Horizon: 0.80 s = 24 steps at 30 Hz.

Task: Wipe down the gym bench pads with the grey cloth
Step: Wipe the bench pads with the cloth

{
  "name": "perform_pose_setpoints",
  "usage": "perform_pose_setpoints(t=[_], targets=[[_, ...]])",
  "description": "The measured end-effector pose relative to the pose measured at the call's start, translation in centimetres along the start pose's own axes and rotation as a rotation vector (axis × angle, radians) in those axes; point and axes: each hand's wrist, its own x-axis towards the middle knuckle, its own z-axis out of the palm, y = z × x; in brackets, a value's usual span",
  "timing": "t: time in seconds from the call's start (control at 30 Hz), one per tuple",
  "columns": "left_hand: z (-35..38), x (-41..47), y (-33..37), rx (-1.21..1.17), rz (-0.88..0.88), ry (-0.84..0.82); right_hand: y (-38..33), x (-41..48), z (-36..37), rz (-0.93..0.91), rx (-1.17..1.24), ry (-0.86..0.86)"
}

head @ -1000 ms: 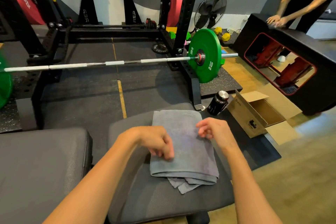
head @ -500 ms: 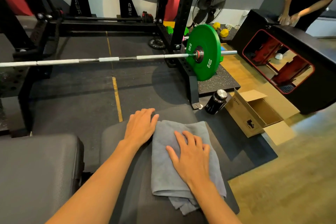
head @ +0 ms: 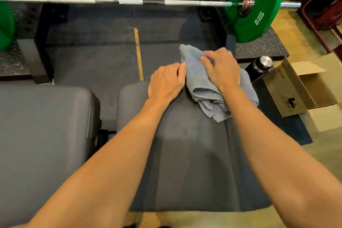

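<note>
The grey cloth lies bunched at the far end of the dark seat pad. My right hand presses down on top of the cloth, fingers curled into it. My left hand rests on the pad just left of the cloth, its fingertips touching the cloth's edge. A second, larger bench pad lies to the left, separated by a gap.
A barbell with a green 10 kg plate crosses ahead on the black rack. A black bottle and an open cardboard box stand on the floor right of the pad. A black-and-red box is far right.
Both hands and the cloth have slid forward to the far end of the seat pad, and the cloth has bunched up. My head has tilted down and closer.
</note>
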Motion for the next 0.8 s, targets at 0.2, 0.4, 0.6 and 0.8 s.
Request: perform_pose_setpoints(t=[0.2, 0.4, 0.6, 0.8], targets=[[0.2, -0.5, -0.1, 0.174, 0.005, -0.063, 1.6, -11.9, -3.6, -0.060, 0.165, 0.042], [-1.4, -1.4, -0.9, 0.235, 0.061, -0.260, 3.0, -23.5, -7.4, -0.069, 0.204, -0.011], [-0.4, -2.2, -1.3, 0.229, 0.099, -0.123, 2.2, -17.8, -4.9, -0.085, 0.134, 0.052], [0.1, -1.7, -1.8, 0.229, 0.115, -0.067, 3.5, -4.1, -1.0, -0.076, 0.205, 0.055]])
